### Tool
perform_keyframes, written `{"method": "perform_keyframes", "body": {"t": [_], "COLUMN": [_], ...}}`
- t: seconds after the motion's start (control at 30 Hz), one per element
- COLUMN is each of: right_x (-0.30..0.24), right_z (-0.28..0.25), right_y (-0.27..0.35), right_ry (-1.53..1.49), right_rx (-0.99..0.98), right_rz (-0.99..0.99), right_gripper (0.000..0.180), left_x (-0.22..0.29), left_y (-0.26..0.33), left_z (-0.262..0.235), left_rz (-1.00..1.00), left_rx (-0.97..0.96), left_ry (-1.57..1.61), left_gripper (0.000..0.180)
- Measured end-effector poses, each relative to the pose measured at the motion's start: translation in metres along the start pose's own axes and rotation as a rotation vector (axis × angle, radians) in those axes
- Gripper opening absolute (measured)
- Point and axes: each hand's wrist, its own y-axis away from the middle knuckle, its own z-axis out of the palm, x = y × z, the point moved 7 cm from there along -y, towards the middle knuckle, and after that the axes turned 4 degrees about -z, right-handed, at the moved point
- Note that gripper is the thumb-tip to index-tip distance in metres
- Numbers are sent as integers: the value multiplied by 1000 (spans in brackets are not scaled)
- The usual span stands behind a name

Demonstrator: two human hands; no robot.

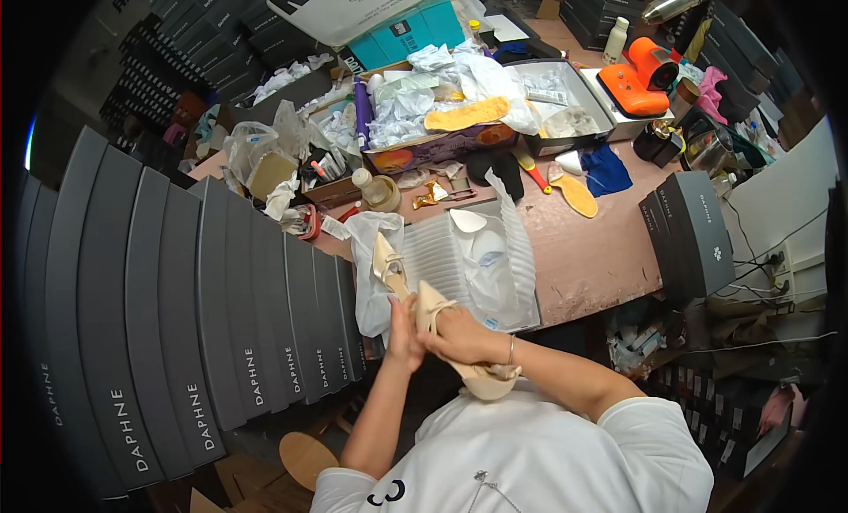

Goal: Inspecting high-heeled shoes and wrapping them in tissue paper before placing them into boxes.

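Observation:
My right hand (468, 336) is wrapped round the middle of a beige pointed-toe shoe (488, 386), which is tilted with its toe up and left and its heel end near my shirt. Close beside it, my left hand (405, 343) is closed at the heel end of a second beige pointed shoe (387, 262). That shoe's toe points away from me, over white tissue paper (367, 305). Some of the left fingers are hidden. Beyond the hands lies an open shoe box (533, 311) lined with ribbed white wrapping (433, 252) and holding white paper stuffing (488, 248).
Tall stacks of dark grey shoe boxes (185, 319) stand at my left, with more boxes (693, 235) on the table's right. At the back are a carton of crumpled paper (442, 146), an orange device (636, 89), a glass jar (378, 193), a yellow insole (576, 197) and blue cloth (608, 170).

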Motion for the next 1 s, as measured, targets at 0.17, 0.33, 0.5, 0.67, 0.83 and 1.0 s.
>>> {"method": "perform_keyframes", "body": {"t": [0.17, 0.33, 0.5, 0.67, 0.83, 1.0], "right_x": [10, -23, -19, -7, 20, 22], "right_z": [39, 24, 12, 0, 20, 35], "right_y": [-10, -13, 51, 51, -9, -17], "right_ry": [-114, -212, -421, 18, 209, 283], "right_rx": [86, -94, -237, -62, 124, 61], "right_rz": [-22, -150, -55, -3, 104, 89], "right_gripper": [79, 58, 49, 54, 61, 64], "left_x": [-14, -3, -4, -6, -10, -6], "left_y": [-47, -8, -8, -13, -20, -12], "left_z": [-51, -49, -45, -24, -26, -42], "left_rz": [69, 63, 71, 4, 48, 108], "left_rx": [82, 207, 80, -24, 106, 228], "left_ry": [-86, -82, -67, -45, -121, -238], "left_gripper": [51, 43, 33, 37, 48, 48]}}
